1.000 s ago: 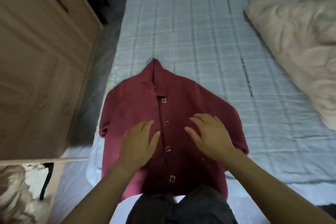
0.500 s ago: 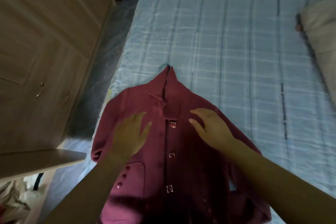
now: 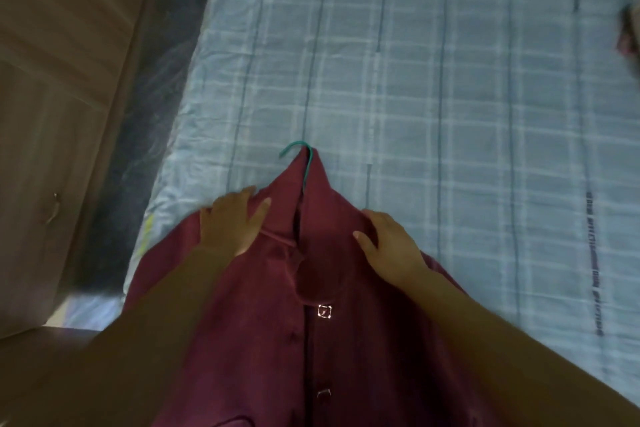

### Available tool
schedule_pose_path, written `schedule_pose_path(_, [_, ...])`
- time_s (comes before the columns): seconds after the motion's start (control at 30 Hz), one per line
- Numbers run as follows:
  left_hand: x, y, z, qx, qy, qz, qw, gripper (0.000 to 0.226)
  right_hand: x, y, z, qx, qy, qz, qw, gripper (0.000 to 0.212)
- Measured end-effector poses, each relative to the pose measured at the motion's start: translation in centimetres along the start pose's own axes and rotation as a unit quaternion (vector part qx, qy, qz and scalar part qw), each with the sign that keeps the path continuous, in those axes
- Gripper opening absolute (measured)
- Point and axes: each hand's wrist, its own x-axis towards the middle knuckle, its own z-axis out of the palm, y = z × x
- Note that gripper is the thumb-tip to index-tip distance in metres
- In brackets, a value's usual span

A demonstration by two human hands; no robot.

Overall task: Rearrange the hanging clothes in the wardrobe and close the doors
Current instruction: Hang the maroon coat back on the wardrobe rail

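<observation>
A maroon button-front shirt [image 3: 311, 340] lies flat on the bed, collar pointing away from me. A green hanger hook [image 3: 298, 149] sticks out of its collar. My left hand [image 3: 230, 218] rests flat on the shirt's left shoulder with fingers straight. My right hand [image 3: 389, 243] lies flat on the right shoulder, thumb pointing inward. Neither hand grips the cloth. The shirt's lower part runs out of view at the bottom.
The bed has a light blue checked cover [image 3: 433, 80]. A wooden wardrobe [image 3: 55, 114] with a metal handle [image 3: 53, 206] stands at the left, with a dark strip of floor [image 3: 162, 80] between it and the bed. A pale bundle shows at the top right corner [image 3: 628, 17].
Both hands have slid up the shirt from the chest to the shoulders beside the collar. My view has moved closer over the shirt, and the green hook now shows clearly.
</observation>
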Motion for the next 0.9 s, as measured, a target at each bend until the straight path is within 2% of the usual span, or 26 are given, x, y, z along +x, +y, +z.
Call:
schedule_pose_path(0.1, [0.0,-0.4,0.4,-0.016,-0.026,0.002,1.0,0.081,0.4,-0.2,0.7,-0.006,0.0,0.021,1.0,0.054])
schedule_pose_path(0.13, [-0.2,-0.4,0.3,-0.031,-0.031,0.012,0.999,0.081,0.5,-0.4,0.8,-0.011,0.002,0.026,1.0,0.055])
schedule_pose_path(0.23, [-1.8,0.0,-0.3,-0.09,-0.049,0.028,0.994,0.06,0.4,-0.7,0.9,-0.015,0.002,0.042,0.999,0.055])
schedule_pose_path(0.33, [-4.6,0.6,-1.4,-0.139,-0.011,0.035,0.99,0.053,-1.2,-1.2,0.5,0.011,0.02,0.035,0.999,0.054])
schedule_pose_path(0.43, [-7.9,1.4,-3.6,-0.153,0.043,0.058,0.985,0.062,-4.1,-1.7,-0.2,0.022,0.04,0.015,0.999,0.052])
schedule_pose_path(0.5, [-9.9,1.8,-4.8,-0.163,0.068,0.076,0.981,0.059,-6.4,-2.0,-1.1,0.059,0.051,0.003,0.997,0.051])
schedule_pose_path(0.6, [-13.5,2.7,-6.6,-0.171,0.091,0.115,0.974,0.052,-10.6,-2.4,-3.0,0.133,0.076,-0.03,0.988,0.038])
schedule_pose_path(0.8, [-22.0,4.5,-8.9,-0.176,0.055,0.187,0.965,0.057,-20.9,-1.8,-6.3,0.095,0.148,-0.117,0.977,0.041])
schedule_pose_path(0.9, [-27.3,5.8,-9.6,-0.192,0.071,0.216,0.955,0.05,-26.4,-1.1,-7.5,0.085,0.188,-0.149,0.967,0.043])
